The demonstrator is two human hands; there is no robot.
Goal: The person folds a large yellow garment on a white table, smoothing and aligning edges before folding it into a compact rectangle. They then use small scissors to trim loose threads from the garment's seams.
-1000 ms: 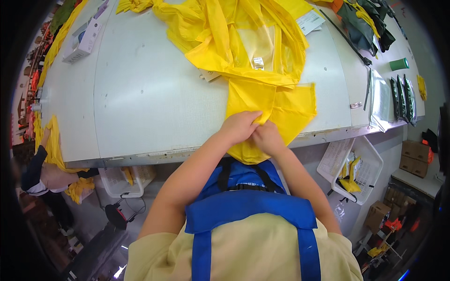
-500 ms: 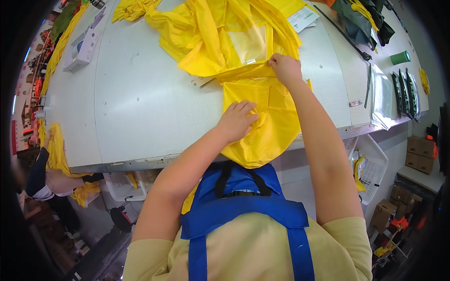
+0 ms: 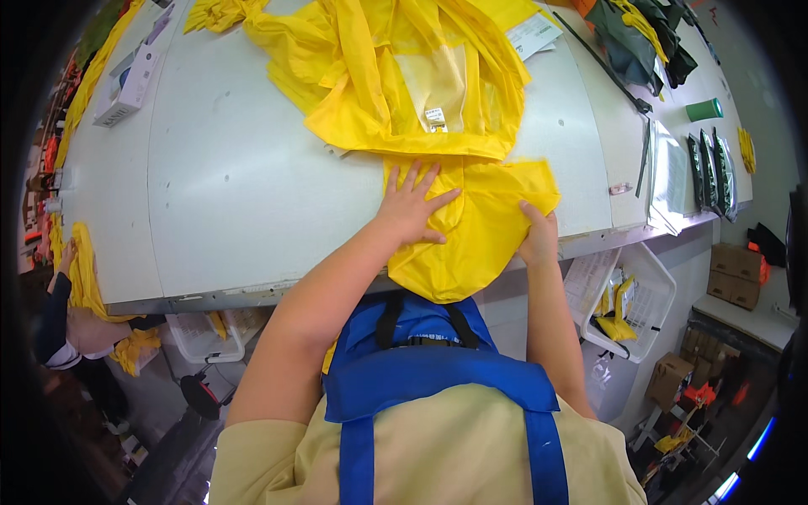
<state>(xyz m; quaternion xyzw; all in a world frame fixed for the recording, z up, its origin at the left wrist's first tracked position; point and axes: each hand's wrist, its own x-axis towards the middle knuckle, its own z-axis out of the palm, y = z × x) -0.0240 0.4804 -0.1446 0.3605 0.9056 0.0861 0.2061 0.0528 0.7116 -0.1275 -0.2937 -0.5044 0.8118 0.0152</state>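
Observation:
A yellow rain jacket [image 3: 362, 101] lies in folds on the white table, with a small white label [image 3: 435, 120] at its neck. Its hood [image 3: 471, 244] is spread toward me, and the rounded end hangs over the front edge. My left hand [image 3: 411, 209] rests flat on the hood's left part with fingers spread. At the right side of the hood, my right hand [image 3: 539, 236] pinches the edge, thumb on top; its other fingers are largely hidden.
Printed papers [image 3: 534, 35] stick out beside the jacket. On the right are a green roll [image 3: 704, 109], dark packets [image 3: 711, 172] and clear plastic sheets [image 3: 667, 181]. A white box [image 3: 126, 88] stands at left. White baskets [image 3: 652, 295] sit below the table edge; another person [image 3: 63, 316] works far left.
My right hand has let go of the jacket's neck edge and come down to the hood's right edge. My left hand has moved slightly up with fingers spread wider. The jacket's lower edge lies flatter.

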